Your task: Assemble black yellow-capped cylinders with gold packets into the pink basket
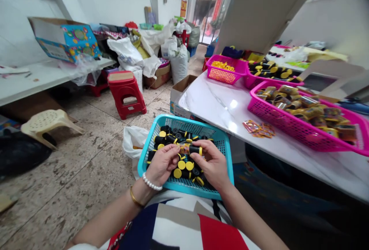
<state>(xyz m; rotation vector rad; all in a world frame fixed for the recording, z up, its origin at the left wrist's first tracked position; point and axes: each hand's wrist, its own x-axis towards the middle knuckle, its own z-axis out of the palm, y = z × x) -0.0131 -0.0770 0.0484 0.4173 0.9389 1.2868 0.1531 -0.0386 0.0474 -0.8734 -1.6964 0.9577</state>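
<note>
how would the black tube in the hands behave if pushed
The tube would probably roll on its side, as its body looks round. It is likely light: the right hand seems only to pinch it. The wrapper at its end looks thin and shiny, so may crumple.

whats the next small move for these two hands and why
Probably ease the printed sleeve further over the black tube: the left hand pinches the sleeve's free end, the right hand grips the tube, and black still shows beyond the sleeve.
</note>
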